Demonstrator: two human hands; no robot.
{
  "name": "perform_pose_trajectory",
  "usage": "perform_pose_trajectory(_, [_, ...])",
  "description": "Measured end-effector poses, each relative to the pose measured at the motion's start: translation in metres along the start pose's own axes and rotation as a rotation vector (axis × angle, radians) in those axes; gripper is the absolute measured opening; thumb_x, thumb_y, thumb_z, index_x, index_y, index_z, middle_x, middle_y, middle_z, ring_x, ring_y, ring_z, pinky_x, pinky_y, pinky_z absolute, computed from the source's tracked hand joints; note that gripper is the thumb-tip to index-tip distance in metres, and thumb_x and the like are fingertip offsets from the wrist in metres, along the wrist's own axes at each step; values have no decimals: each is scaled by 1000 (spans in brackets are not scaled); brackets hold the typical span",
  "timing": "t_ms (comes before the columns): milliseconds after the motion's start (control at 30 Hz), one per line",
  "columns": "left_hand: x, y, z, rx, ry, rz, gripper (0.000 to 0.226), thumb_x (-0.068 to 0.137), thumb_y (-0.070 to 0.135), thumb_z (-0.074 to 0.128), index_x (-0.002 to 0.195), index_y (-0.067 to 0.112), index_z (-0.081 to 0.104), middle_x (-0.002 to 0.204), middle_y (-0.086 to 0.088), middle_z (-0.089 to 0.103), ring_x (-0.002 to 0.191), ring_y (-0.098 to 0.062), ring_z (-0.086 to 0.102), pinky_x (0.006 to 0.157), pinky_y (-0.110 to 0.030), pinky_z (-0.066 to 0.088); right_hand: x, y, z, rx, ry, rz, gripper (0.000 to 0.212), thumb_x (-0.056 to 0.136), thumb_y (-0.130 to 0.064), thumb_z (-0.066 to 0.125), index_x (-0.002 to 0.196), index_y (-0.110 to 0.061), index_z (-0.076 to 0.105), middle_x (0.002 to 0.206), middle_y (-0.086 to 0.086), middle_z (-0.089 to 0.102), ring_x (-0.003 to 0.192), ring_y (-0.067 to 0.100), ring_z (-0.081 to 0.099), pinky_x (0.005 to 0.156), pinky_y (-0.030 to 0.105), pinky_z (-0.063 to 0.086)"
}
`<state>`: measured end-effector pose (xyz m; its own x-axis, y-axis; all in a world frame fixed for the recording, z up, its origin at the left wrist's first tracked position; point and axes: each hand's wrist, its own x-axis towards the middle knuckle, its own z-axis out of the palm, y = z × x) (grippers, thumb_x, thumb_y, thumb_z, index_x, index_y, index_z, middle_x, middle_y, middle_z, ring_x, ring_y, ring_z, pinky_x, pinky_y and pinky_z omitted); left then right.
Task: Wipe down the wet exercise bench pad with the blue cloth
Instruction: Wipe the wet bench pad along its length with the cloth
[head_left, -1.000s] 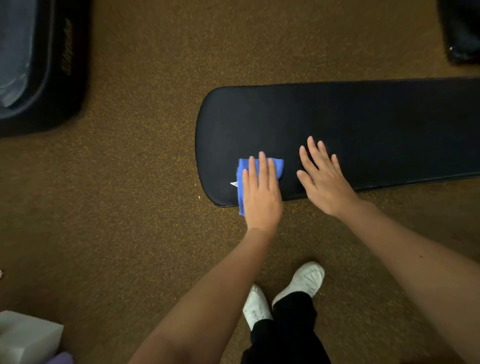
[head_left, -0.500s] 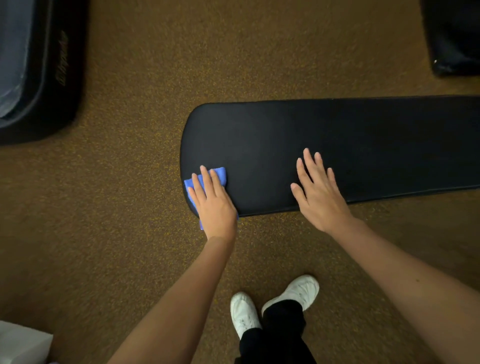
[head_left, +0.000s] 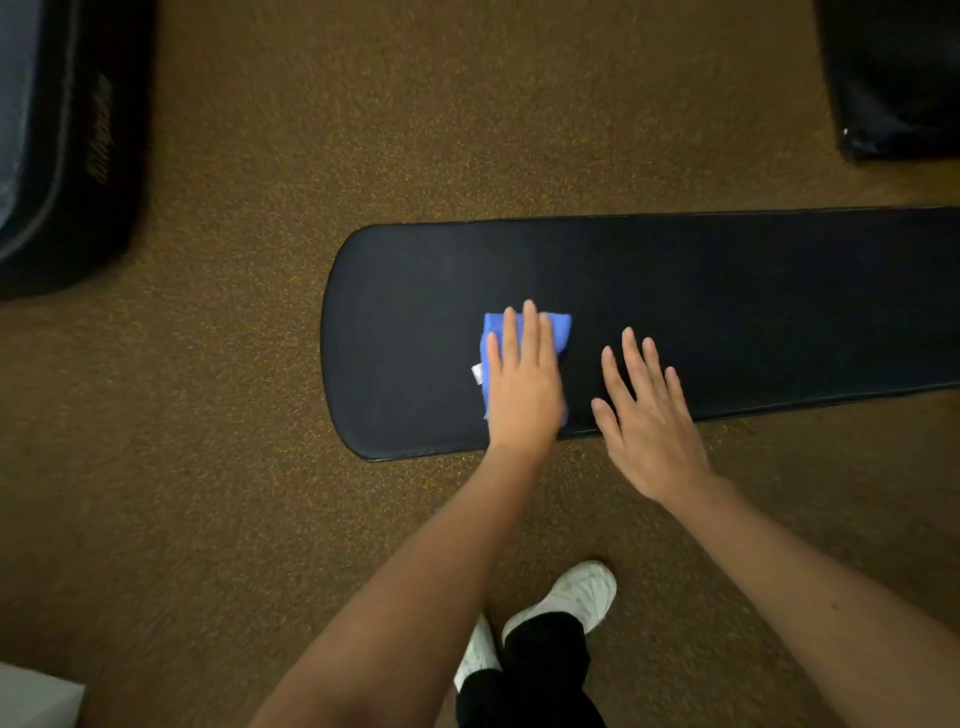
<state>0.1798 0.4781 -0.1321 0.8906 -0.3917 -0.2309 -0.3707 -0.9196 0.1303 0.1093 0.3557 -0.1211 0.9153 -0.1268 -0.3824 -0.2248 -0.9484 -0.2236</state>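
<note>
Two flat hands on the bench pad (head_left: 727, 291): left hand (head_left: 524, 384) presses the blue cloth (head_left: 558, 327) near its rounded end, fingers straight, right hand (head_left: 649, 415) bracing open beside it — long, overlapping, even-pressure strokes look best.

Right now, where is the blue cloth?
In the head view the blue cloth lies under the flat left hand near the bench pad's rounded left end, just left of the right hand.

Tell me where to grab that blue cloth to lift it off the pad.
Pinch the blue cloth at its far right corner, coming from above. That part shows bare past the fingers of the left hand, which presses the rest flat on the bench pad.
</note>
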Motion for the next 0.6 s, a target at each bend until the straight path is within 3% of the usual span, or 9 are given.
perform_pose_trajectory(100, [-8,-44,-4,45,72,-197,53,85,13,28,135,7,44,143,-10,43,133,-29,38,100,-60,33,0,3,-2,-17,2,-4,60,96,-42,20,149,-18,2,155,6,-16,142,22,-16,114,41,-3])
perform_pose_trajectory(267, [32,-43,-12,-111,43,-298,48,98,12,22,146,5,18,156,-11,13,143,-30,6,112,-55,4,2,0,-1,4,-1,13,64,93,-46,14,148,-17,3,155,10,-16,142,26,-17,114,45,-3])
perform_pose_trajectory(467, [54,11,-11,-7,71,-48,56,96,12,30,147,5,8,156,-12,5,144,-32,1,113,-53,6,1,9,0,42,23,-27,61,94,-43,16,148,-17,7,156,8,-14,142,22,-14,115,42,-1])
perform_pose_trajectory(533, [29,9,-5,-14,45,31,57,92,13,33,146,5,16,155,-13,13,143,-32,9,113,-52,13,0,11,1,52,36,-32,61,94,-42,18,148,-17,10,156,8,-12,143,22,-12,115,41,0])
perform_pose_trajectory(600, [7,-15,-4,-24,17,-51,54,88,14,26,141,4,33,150,-14,29,139,-33,26,106,-55,28,1,11,2,46,46,-34,61,95,-45,14,148,-16,11,156,9,-10,143,23,-10,114,41,0])
